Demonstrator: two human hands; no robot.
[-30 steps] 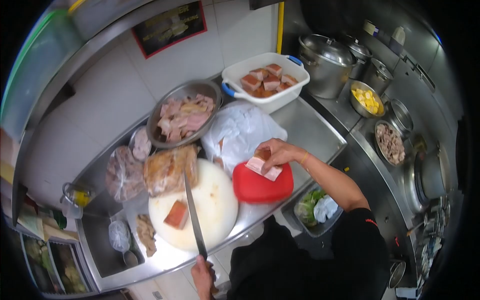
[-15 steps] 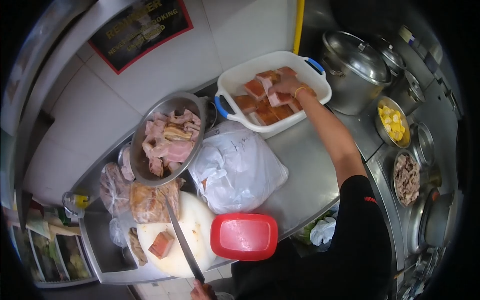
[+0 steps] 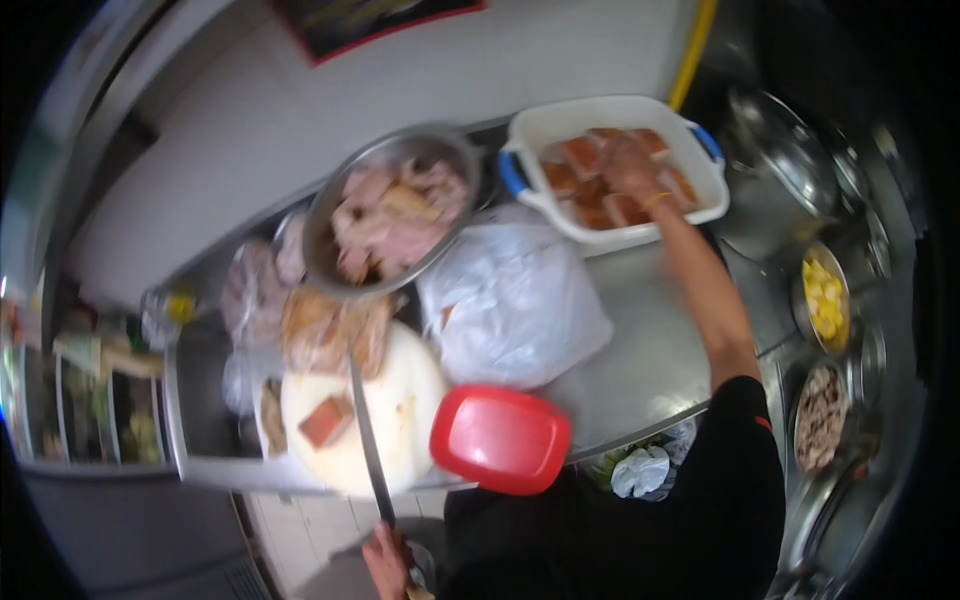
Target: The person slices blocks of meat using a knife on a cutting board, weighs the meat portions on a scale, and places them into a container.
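My left hand [image 3: 385, 562] grips the handle of a long knife [image 3: 366, 440] at the bottom of the view. Its blade lies across a round white cutting board [image 3: 405, 440], with the tip reaching a slab of bagged meat [image 3: 325, 335]. One brown-skinned block of pork [image 3: 327, 421] sits on the board, left of the blade. My right hand [image 3: 630, 167] is inside a white tub with blue handles [image 3: 560, 222], over several pork blocks [image 3: 580, 157]. Its fingers are blurred, so whether it grips a block is unclear.
A steel bowl of meat pieces [image 3: 395, 225] and a tied white plastic bag [image 3: 515, 300] stand between board and tub. Near the counter's front edge is a red tray [image 3: 500, 440]. Lidded pots [image 3: 790, 150] and a bowl of yellow pieces [image 3: 823, 300] stand at right.
The view has turned, shifting the scene rightward and slightly up. My right hand has shifted a little among the pork blocks in the tub. My left hand still holds the knife.
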